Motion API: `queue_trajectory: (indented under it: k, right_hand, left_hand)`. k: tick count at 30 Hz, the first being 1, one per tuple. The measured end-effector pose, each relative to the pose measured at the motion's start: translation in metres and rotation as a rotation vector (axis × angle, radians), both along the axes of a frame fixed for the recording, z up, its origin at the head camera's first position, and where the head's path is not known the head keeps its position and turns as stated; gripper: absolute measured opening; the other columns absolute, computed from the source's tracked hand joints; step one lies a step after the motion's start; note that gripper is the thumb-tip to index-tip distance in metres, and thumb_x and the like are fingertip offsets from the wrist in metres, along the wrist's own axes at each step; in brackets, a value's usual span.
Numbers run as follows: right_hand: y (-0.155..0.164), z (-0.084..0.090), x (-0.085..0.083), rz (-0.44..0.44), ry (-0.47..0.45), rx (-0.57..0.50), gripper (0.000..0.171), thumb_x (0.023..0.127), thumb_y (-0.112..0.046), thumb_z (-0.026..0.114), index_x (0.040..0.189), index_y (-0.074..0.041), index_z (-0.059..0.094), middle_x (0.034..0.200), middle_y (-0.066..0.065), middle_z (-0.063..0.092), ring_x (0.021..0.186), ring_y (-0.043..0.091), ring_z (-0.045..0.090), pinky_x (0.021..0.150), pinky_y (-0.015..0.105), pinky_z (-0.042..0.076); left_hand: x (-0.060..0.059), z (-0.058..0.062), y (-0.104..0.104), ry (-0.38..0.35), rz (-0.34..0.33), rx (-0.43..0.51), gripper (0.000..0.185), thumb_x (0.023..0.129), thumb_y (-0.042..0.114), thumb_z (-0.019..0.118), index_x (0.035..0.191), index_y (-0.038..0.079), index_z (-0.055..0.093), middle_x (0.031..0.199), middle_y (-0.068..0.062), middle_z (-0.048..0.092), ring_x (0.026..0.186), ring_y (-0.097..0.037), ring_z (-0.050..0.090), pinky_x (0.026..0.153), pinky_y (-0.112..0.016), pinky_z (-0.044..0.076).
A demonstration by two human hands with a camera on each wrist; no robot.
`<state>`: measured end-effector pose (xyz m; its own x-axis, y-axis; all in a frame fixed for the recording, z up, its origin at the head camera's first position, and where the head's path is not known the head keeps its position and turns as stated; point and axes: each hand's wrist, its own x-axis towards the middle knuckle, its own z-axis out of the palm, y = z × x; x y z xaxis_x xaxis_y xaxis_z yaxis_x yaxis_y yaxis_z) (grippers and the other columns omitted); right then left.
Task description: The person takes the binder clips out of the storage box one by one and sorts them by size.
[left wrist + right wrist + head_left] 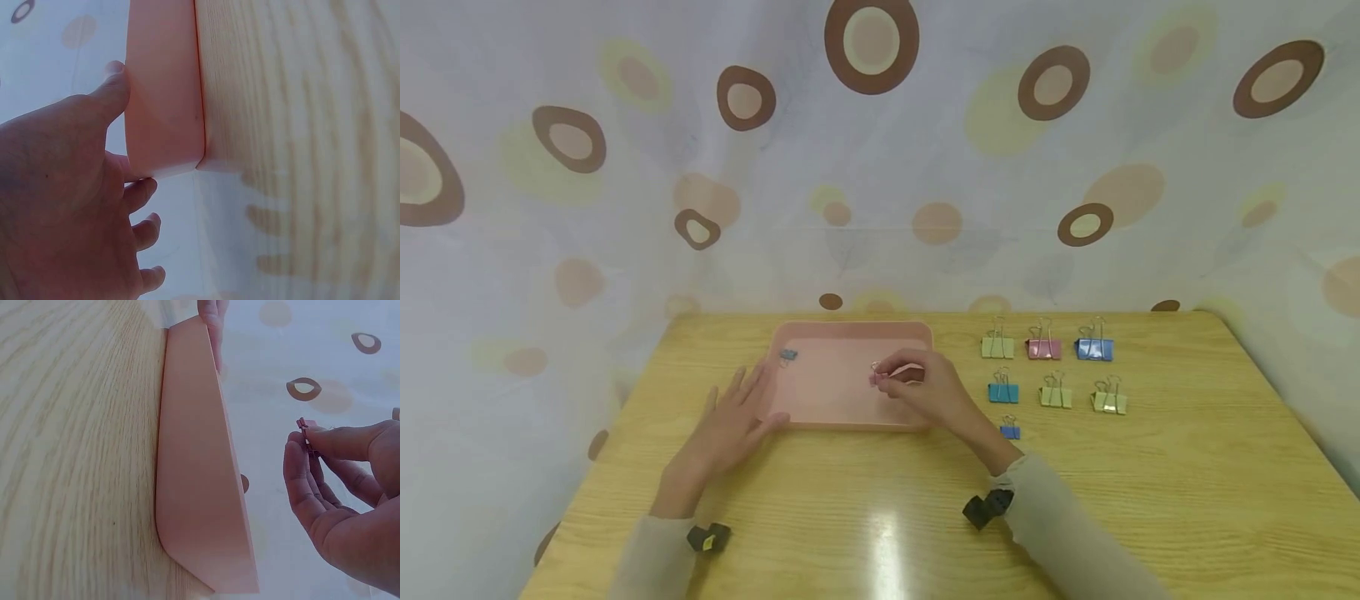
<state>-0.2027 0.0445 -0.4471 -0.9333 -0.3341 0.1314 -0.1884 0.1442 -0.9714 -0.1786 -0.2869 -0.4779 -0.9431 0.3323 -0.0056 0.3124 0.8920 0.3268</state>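
Observation:
A small pink binder clip [877, 377] is pinched between the thumb and fingertips of my right hand [927, 387], above the right part of a pink tray [850, 427]. In the right wrist view, the clip [304, 425] shows at the fingertips, higher than the tray's rim. My left hand [730, 429] rests at the tray's left front corner with fairly straight fingers. The left wrist view has its thumb at the rim and its fingertips along the side wall of the tray [165, 87]. One small grey-blue binder clip [788, 355] lies inside, at the back left.
Right of the tray, binder clips stand in rows on the wooden table [850, 500]: a back row with a pink clip [1045, 349] and a large blue one [1094, 349], a middle row with a teal clip [1003, 392], and a small blue clip [1011, 432] in front. Patterned cloth [880, 267] hangs behind.

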Motion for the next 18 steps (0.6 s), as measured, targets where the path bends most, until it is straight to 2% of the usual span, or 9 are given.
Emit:
queue_trajectory:
  k: [5, 12, 18]
  right_hand:
    - [0.016, -0.001, 0.006, -0.012, 0.007, 0.018, 0.013, 0.093, -0.005, 0.076, 0.104, -0.001, 0.074, 0.107, 0.013, 0.075, 0.093, 0.026, 0.074, 0.076, 0.032, 0.061]
    - [0.038, -0.001, 0.016, -0.017, -0.003, 0.002, 0.011, 0.095, -0.006, 0.073, 0.104, 0.0, 0.072, 0.106, 0.015, 0.075, 0.096, 0.03, 0.074, 0.08, 0.05, 0.061]
    - [0.053, -0.005, 0.022, -0.009, 0.014, 0.013, 0.012, 0.096, -0.006, 0.072, 0.106, 0.001, 0.071, 0.108, 0.016, 0.075, 0.099, 0.031, 0.073, 0.081, 0.037, 0.062]
  left_hand:
    - [-0.001, -0.004, 0.001, 0.001, -0.001, -0.005, 0.081, 0.105, 0.055, 0.047, 0.164, 0.006, 0.02, 0.171, -0.012, 0.014, 0.155, -0.044, 0.009, 0.117, -0.073, 0.006]
    - [-0.002, -0.004, 0.001, -0.004, -0.002, 0.006, 0.081, 0.105, 0.055, 0.047, 0.164, 0.005, 0.02, 0.171, -0.013, 0.014, 0.155, -0.044, 0.009, 0.117, -0.073, 0.005]
    - [-0.002, -0.005, -0.001, 0.003, -0.001, 0.007, 0.082, 0.105, 0.055, 0.047, 0.163, 0.004, 0.021, 0.17, -0.014, 0.015, 0.155, -0.045, 0.01, 0.117, -0.074, 0.006]
